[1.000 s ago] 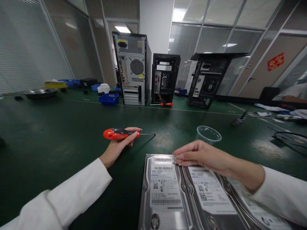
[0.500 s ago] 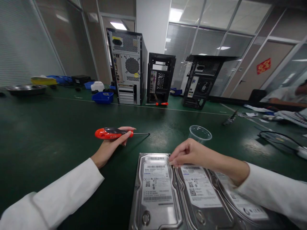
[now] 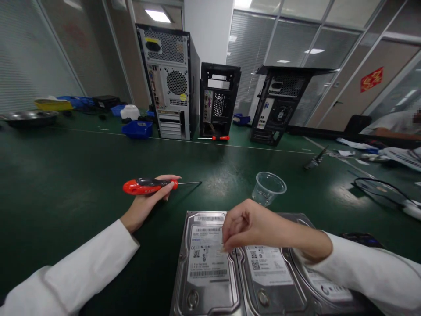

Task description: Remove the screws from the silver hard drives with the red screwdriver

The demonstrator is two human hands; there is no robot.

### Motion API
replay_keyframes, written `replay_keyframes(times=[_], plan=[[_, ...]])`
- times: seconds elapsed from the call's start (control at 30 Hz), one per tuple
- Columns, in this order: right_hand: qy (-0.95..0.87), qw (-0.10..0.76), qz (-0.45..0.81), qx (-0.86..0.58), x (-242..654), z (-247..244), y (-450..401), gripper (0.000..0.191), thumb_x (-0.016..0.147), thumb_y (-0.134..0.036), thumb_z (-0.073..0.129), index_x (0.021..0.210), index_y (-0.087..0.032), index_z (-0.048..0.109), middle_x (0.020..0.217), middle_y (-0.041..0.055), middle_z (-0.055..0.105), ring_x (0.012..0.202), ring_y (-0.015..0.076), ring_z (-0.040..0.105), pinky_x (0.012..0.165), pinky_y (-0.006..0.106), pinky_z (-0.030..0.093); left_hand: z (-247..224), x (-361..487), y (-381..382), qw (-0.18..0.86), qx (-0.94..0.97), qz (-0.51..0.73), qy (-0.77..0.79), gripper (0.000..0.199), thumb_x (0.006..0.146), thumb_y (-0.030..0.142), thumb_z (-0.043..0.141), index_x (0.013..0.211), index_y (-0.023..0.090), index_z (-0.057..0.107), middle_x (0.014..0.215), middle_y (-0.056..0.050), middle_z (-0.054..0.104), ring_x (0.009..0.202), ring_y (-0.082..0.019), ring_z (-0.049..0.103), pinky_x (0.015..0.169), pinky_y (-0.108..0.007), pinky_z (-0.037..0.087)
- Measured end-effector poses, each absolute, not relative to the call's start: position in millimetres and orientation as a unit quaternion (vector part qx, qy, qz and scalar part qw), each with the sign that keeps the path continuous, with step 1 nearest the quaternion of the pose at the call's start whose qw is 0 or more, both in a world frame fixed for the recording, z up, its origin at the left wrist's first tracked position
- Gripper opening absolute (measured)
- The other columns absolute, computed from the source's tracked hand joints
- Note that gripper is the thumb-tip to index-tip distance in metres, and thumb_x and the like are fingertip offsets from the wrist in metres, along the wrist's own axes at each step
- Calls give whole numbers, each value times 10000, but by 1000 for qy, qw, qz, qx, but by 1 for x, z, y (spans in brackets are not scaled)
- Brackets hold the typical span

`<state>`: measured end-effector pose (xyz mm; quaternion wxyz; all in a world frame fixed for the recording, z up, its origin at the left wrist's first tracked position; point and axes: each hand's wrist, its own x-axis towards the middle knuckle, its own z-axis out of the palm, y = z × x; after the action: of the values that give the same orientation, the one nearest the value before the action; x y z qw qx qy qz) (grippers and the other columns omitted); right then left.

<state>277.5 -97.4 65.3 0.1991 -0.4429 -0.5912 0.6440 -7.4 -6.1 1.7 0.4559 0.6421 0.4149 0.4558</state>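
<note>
A red and black screwdriver [image 3: 144,186] lies across my left hand [image 3: 149,199], which is closed around it above the green table; its thin shaft points right. My right hand [image 3: 241,226] hovers over the left hard drive [image 3: 213,287], near its right edge, thumb and fingertips pinched together. Whatever is between those fingertips is too small to make out. Beside that drive lie a second hard drive [image 3: 272,270] and a third hard drive [image 3: 329,283], the last partly covered by my right forearm. Behind my right hand stands a clear plastic cup [image 3: 268,188] with small things at its bottom.
Across the back stand a tall computer case [image 3: 171,83], a smaller open case [image 3: 219,103] and a tilted black case [image 3: 279,105]. A second screwdriver [image 3: 220,138] lies before the middle one. Blue bins [image 3: 137,129] are at left; a black cable [image 3: 378,184] curls at right.
My right hand has moved down and toward me over the left drive, from its top corner to the middle of its right edge. The view has tilted slightly down. My left hand keeps the screwdriver.
</note>
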Motion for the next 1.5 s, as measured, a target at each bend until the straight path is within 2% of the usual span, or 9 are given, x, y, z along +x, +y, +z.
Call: replay_keyframes(times=[0.2, 0.3, 0.6, 0.77, 0.87, 0.97, 1.03, 1.2, 1.5], plan=[[-604, 194, 638, -437, 275, 59, -93, 157, 704, -252, 904, 818, -159, 849, 743, 54, 802, 617, 89, 704, 558, 157, 501, 5, -5, -9, 456, 642, 455, 416, 483, 868, 551, 706, 1181, 185, 743, 696, -8, 546, 691, -159, 512, 677, -280, 405], [-606, 189, 641, -430, 273, 53, -91, 196, 675, -270, 924, 815, -152, 854, 735, 57, 790, 606, 95, 677, 538, 166, 479, 5, -6, -9, 460, 642, 450, 416, 478, 871, 546, 706, 1182, 185, 742, 705, -9, 550, 693, -154, 512, 678, -278, 405], [-579, 164, 670, -435, 253, 53, -101, 295, 575, -268, 992, 776, -141, 818, 666, -10, 719, 589, 74, 629, 541, 147, 465, 8, -4, -10, 467, 642, 447, 412, 451, 876, 526, 706, 1165, 181, 740, 711, -12, 554, 696, -156, 517, 674, -281, 414], [-586, 133, 687, -408, 235, 51, -114, 319, 600, -365, 984, 756, -138, 823, 696, 4, 720, 604, 83, 618, 563, 170, 461, 10, -2, -10, 473, 643, 453, 398, 438, 859, 511, 719, 1128, 166, 738, 863, -44, 642, 689, -132, 508, 667, -272, 430], [-658, 143, 630, -388, 225, 42, -125, 297, 667, -406, 956, 793, -166, 836, 729, 0, 713, 667, 102, 612, 578, 193, 424, 10, -1, -11, 476, 647, 455, 384, 429, 866, 502, 713, 1120, 158, 733, 922, -52, 659, 684, -120, 503, 655, -260, 436], [-740, 193, 541, -350, 213, 34, -136, 205, 727, -347, 937, 762, -187, 815, 855, -1, 703, 837, 127, 645, 742, 223, 457, 9, -1, -11, 481, 646, 462, 372, 422, 866, 489, 719, 1118, 150, 731, 933, -54, 666, 677, -113, 504, 655, -253, 447], [-762, 226, 506, -335, 205, 28, -142, 200, 751, -330, 927, 729, -186, 789, 849, -8, 688, 884, 135, 652, 844, 251, 452, 9, -1, -11, 484, 644, 466, 365, 415, 863, 478, 725, 1115, 148, 731, 943, -56, 671, 677, -112, 508, 656, -250, 454], [-797, 254, 444, -321, 193, 16, -148, 284, 747, -444, 916, 680, -207, 774, 713, -20, 659, 815, 146, 623, 815, 299, 411, 7, -1, -10, 483, 651, 468, 351, 399, 863, 469, 724, 1110, 156, 739, 972, -56, 680, 694, -113, 525, 682, -253, 473], [-792, 257, 433, -346, 194, 9, -150, 386, 786, -600, 831, 725, -220, 811, 688, 2, 668, 791, 163, 613, 803, 331, 401, 5, -3, -10, 486, 649, 470, 348, 394, 881, 466, 725, 1122, 156, 748, 1002, -67, 693, 749, -134, 567, 725, -274, 488]])
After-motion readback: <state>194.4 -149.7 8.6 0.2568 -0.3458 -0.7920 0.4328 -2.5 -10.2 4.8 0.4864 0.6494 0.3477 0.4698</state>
